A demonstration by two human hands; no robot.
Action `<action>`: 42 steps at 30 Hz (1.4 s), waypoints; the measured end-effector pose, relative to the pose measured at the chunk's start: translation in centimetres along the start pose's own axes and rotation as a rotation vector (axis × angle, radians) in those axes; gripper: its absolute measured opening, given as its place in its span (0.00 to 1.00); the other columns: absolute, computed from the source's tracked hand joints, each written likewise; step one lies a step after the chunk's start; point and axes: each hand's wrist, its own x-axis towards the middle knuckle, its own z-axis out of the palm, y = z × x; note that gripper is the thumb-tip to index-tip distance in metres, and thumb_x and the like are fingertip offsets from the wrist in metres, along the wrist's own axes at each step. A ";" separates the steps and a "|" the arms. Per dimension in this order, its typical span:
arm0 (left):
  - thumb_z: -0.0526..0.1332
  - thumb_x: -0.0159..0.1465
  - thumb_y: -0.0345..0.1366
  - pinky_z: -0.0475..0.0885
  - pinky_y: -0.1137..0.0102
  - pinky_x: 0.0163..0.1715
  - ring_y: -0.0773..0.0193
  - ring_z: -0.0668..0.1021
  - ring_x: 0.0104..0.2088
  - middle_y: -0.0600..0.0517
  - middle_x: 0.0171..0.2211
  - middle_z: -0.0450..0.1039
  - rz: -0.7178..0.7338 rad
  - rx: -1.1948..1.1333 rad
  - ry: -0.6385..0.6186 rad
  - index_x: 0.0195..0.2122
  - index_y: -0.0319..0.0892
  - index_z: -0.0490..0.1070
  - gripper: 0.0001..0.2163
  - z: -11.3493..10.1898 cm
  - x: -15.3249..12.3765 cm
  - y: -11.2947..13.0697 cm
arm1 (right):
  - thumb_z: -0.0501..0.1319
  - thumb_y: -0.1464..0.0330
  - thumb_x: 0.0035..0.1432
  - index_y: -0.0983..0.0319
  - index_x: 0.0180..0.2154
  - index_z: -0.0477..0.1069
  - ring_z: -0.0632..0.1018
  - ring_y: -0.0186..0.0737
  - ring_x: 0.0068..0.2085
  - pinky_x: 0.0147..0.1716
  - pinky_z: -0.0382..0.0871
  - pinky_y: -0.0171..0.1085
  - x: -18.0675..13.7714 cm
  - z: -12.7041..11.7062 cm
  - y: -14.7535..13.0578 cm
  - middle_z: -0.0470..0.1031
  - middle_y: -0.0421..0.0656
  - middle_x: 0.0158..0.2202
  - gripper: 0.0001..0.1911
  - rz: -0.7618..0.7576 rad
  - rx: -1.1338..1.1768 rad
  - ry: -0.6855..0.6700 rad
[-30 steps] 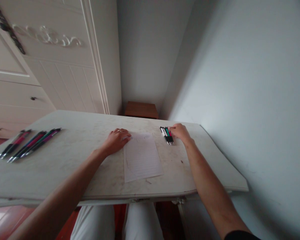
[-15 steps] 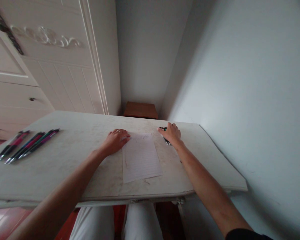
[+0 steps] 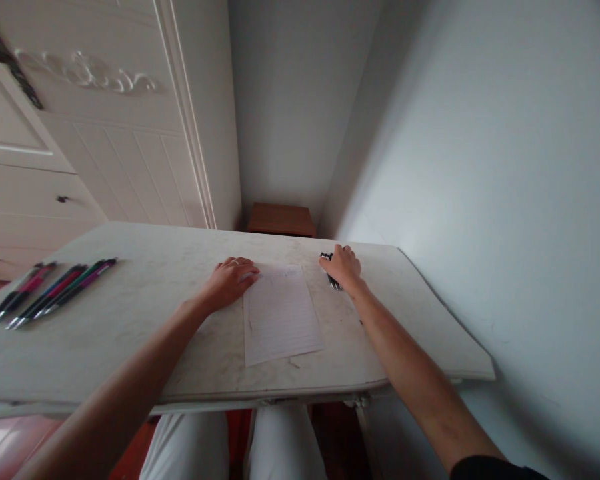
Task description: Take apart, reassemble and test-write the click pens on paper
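A lined sheet of paper (image 3: 280, 313) lies on the white table (image 3: 130, 333) in front of me. My left hand (image 3: 229, 282) rests flat on the table at the sheet's upper left corner, fingers touching the paper's edge. My right hand (image 3: 343, 268) covers a small group of pens (image 3: 331, 280) just right of the sheet, fingers curled over them; only the pens' tips and ends stick out. Whether the hand grips one pen or merely lies on the group is not visible.
Several pink, purple and green pens (image 3: 50, 293) lie in a row at the table's far left. A white cupboard (image 3: 90, 133) stands behind the table, the wall (image 3: 480, 167) runs along its right side, and a brown stool (image 3: 281, 219) sits beyond.
My right hand slid left from beside the small group of pens onto them and now hides most of them. My left hand stayed on the paper's corner.
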 end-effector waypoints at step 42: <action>0.53 0.67 0.43 0.66 0.56 0.56 0.52 0.73 0.54 0.49 0.53 0.75 0.003 0.045 -0.046 0.47 0.48 0.78 0.16 -0.1 0.1 0.2 | 0.46 0.58 0.67 0.62 0.39 0.79 0.78 0.45 0.44 0.42 0.65 0.36 3.3 1.8 4.5 0.81 0.51 0.40 0.25 0.103 0.379 0.131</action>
